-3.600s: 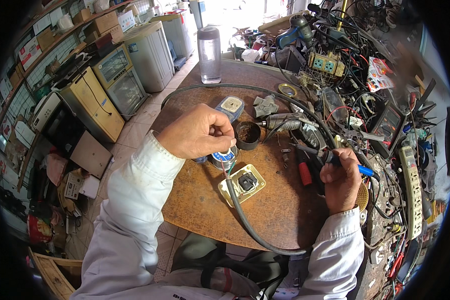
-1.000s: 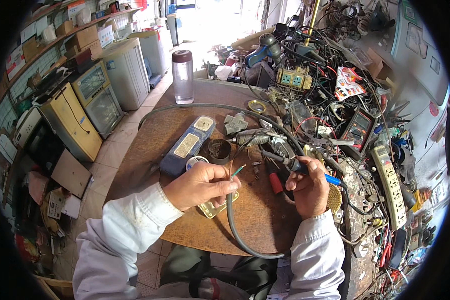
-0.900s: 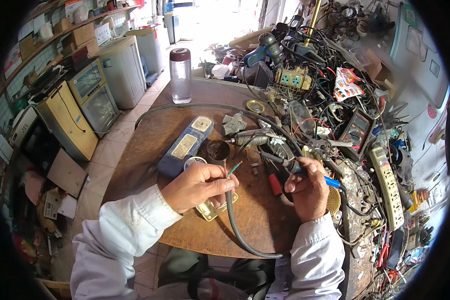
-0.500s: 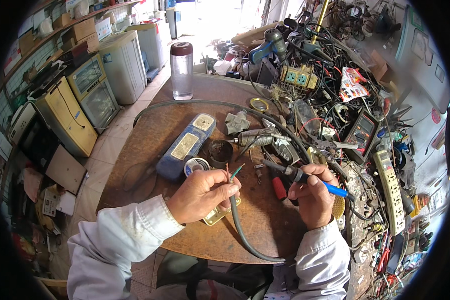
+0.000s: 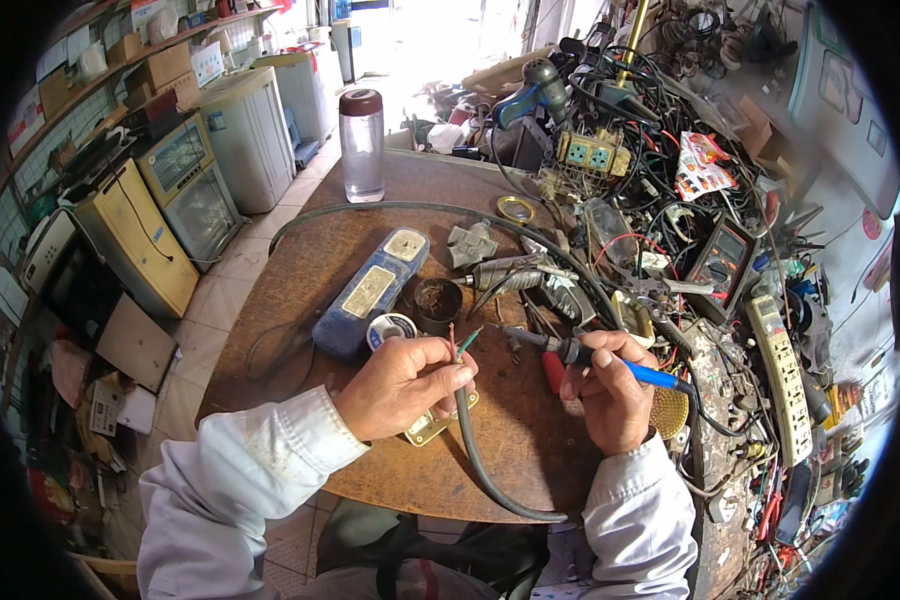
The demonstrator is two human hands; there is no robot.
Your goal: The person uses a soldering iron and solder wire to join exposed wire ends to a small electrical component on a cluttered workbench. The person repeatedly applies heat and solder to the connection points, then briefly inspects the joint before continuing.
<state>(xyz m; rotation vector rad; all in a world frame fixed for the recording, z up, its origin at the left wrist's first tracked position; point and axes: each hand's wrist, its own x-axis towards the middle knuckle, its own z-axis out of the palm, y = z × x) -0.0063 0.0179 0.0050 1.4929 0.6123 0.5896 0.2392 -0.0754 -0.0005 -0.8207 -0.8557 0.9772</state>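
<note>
My left hand (image 5: 400, 388) pinches the stripped end of a thick black cable (image 5: 477, 460). Bare reddish strands and a green wire (image 5: 469, 343) stick up above the fingertips. The cable curves down to the table's near edge. In my right hand (image 5: 612, 395) is a soldering iron (image 5: 566, 350) with a blue handle, held like a pen. Its tip points left toward the wire ends, with a small gap between. Behind the left hand stand a round solder spool (image 5: 391, 330) and a dark open tin (image 5: 437, 304). A yellowish plate (image 5: 432, 425) lies partly hidden beneath that hand.
A blue case (image 5: 375, 290) and a water bottle (image 5: 362, 148) stand on the wooden table (image 5: 270, 325). Tangled cables and tools heap up at the right, with a multimeter (image 5: 720, 262) and a power strip (image 5: 781, 385). Old appliances line the left wall.
The soldering iron in my right hand has moved left, bringing its tip closer to the wire ends. My left hand holds the cable in nearly the same place.
</note>
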